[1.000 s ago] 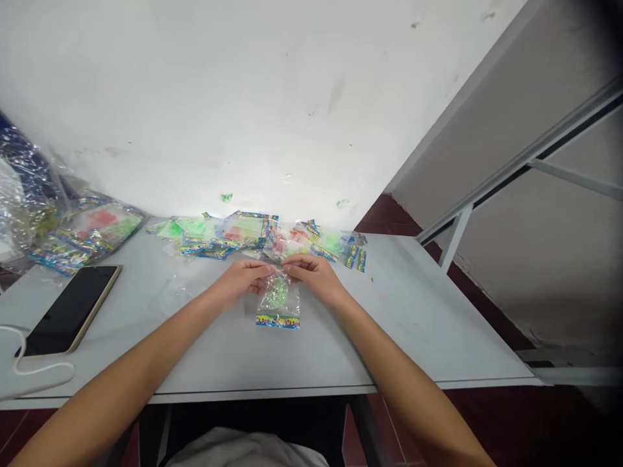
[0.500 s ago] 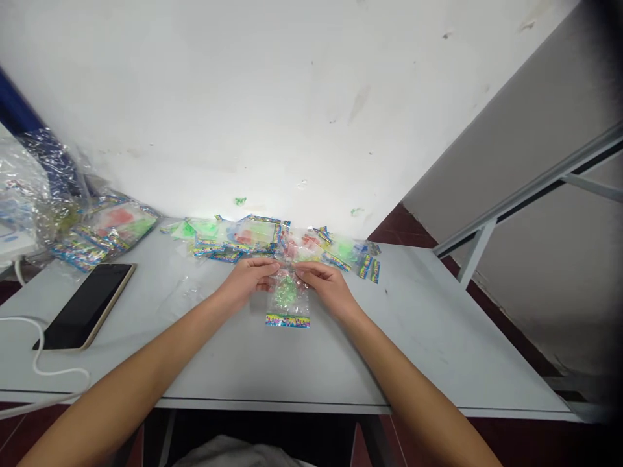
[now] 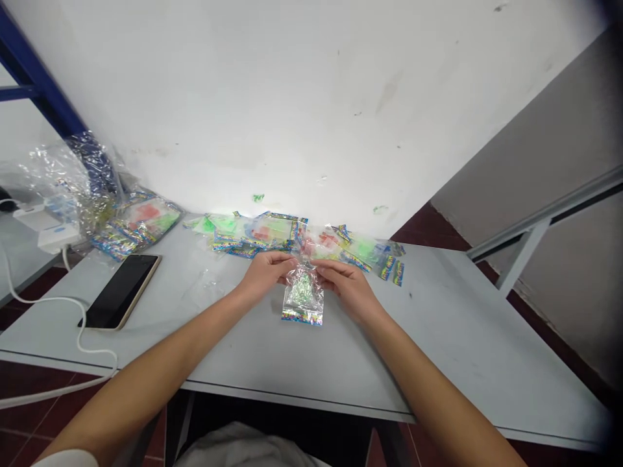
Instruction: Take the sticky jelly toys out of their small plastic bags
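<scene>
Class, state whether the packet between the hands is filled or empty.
Filled: green pieces show through the clear packet.

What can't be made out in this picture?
Head view:
- Small clear plastic packet, pinched by left hand and right hand: green contents too blurred to identify.
- Its colourful bottom strip: print too small.
- White cable: cut off by the left edge.
- Row of colourful packets behind: overlapping, uncountable.

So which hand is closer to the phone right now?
Left. The left hand pinches the top of the small bag, with the phone off to its left on the table. The right hand holds the bag's other top corner, farther from the phone.
</scene>
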`<control>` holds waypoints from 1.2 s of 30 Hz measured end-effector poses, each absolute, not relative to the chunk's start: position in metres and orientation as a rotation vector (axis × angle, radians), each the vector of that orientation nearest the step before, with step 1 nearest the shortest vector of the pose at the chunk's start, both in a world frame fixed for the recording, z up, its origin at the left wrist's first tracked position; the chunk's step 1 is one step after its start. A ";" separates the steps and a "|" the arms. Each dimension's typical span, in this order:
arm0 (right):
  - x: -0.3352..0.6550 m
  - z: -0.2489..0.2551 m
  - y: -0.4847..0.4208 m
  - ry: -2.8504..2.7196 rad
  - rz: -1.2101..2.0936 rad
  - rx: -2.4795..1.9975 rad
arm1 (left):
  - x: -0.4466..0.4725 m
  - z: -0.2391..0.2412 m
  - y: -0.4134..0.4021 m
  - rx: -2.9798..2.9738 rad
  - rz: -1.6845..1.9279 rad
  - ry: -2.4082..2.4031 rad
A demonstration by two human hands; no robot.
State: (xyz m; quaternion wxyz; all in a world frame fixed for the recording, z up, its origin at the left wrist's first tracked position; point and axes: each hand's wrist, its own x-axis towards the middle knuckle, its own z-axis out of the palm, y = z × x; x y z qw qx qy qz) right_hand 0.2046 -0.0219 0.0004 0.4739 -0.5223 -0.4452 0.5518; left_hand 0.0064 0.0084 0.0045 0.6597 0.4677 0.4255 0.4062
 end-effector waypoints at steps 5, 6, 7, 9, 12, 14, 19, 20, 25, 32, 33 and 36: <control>0.203 0.002 -0.023 -1.059 1.363 -1.283 | 0.005 0.007 0.009 1.061 0.906 0.988; 0.203 0.002 -0.023 -1.059 1.358 -1.286 | 0.005 0.007 0.009 1.063 0.908 0.985; 0.203 0.001 -0.022 -1.063 1.351 -1.289 | 0.005 0.008 0.008 1.066 0.911 0.981; 0.204 -0.001 -0.022 -1.087 1.345 -1.280 | 0.007 0.009 0.005 1.082 0.917 0.981; 0.207 -0.004 -0.020 -1.146 1.354 -1.245 | 0.011 0.009 -0.001 1.131 0.907 0.975; 0.208 -0.004 -0.019 -1.169 1.354 -1.242 | 0.013 0.009 -0.004 1.149 0.904 0.960; 0.210 -0.002 -0.017 -1.169 1.320 -1.257 | 0.021 0.004 -0.013 1.166 0.979 0.972; 0.211 -0.001 -0.017 -1.164 1.309 -1.256 | 0.023 0.003 -0.016 1.163 1.000 0.968; 0.212 0.001 -0.018 -1.144 1.268 -1.233 | 0.031 0.000 -0.027 1.136 1.070 0.933; 0.213 0.000 -0.018 -1.221 1.245 -1.233 | 0.024 0.004 -0.015 1.050 1.013 0.930; 0.213 0.000 -0.018 -1.262 1.223 -1.236 | 0.022 0.005 -0.012 1.037 1.008 0.931; 0.213 0.000 -0.018 -1.369 1.181 -1.243 | 0.017 0.007 -0.004 0.994 1.022 0.961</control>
